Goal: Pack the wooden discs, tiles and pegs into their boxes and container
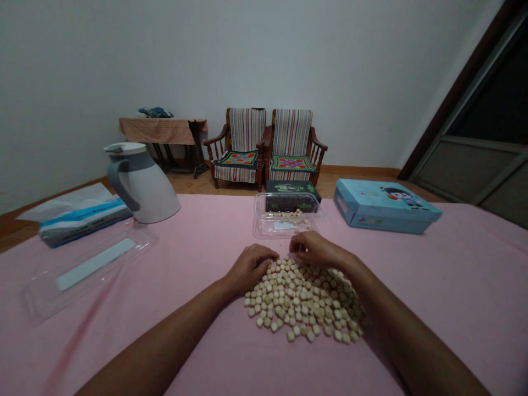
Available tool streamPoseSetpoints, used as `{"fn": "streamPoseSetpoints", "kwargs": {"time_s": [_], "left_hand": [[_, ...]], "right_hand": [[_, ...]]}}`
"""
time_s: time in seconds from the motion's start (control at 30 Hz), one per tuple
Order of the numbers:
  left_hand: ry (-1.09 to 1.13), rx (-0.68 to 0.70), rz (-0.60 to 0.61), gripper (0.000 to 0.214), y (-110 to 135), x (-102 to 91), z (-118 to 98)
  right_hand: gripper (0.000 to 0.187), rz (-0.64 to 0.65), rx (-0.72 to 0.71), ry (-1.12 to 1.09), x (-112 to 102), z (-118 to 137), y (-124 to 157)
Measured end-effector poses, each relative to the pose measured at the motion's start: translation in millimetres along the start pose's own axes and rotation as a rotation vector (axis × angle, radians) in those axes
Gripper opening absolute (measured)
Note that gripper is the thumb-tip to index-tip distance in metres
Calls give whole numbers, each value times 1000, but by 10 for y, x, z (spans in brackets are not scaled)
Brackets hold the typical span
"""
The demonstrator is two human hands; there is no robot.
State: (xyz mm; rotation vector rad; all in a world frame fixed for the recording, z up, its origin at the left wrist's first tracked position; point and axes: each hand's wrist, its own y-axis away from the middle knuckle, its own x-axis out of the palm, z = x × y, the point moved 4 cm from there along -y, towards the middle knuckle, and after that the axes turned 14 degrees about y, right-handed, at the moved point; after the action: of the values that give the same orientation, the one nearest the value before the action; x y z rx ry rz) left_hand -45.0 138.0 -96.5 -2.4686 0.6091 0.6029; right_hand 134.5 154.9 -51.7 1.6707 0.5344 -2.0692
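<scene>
A heap of small pale beige lumps (303, 300) lies on the pink tablecloth (198, 264) in front of me. My left hand (249, 267) rests on the heap's left far edge with its fingers curled down onto the lumps. My right hand (315, 250) sits at the heap's far edge, fingers bent and pinched together over the lumps. Whether either hand holds any lumps is hidden by the fingers. Just beyond the hands stands a clear plastic container (286, 217) with a few of the same lumps inside.
A white and grey jug (140, 181) stands at the far left, beside a blue and white packet (78, 217) and a clear lid (88, 267). A light blue box (383, 206) lies at the far right. A dark box (292, 190) sits behind the container. Two striped armchairs (268, 146) stand by the wall.
</scene>
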Motion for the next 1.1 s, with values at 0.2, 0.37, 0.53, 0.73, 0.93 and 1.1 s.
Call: {"fn": "streamPoseSetpoints", "kwargs": {"time_s": [0.2,0.37,0.53,0.73,0.93,1.1], "left_hand": [[6,-10,5,29,-6,4,-1],[10,-9,8,29,-1,-1,-21],[11,-8,-4,28,-5,-10,-29],[11,5,1,27,-8,-4,-19],[8,15,4,27,5,-8,-23],[-5,-2,6,27,-1,-7,-36]], "right_hand": [[22,119,2,30,224,36,-38],[22,93,65,77,272,53,-65],[15,-16,102,56,55,32,-30],[23,-618,288,-110,-364,-216,43],[18,-491,251,-128,-387,-254,69],[17,91,131,115,-117,-214,131]]}}
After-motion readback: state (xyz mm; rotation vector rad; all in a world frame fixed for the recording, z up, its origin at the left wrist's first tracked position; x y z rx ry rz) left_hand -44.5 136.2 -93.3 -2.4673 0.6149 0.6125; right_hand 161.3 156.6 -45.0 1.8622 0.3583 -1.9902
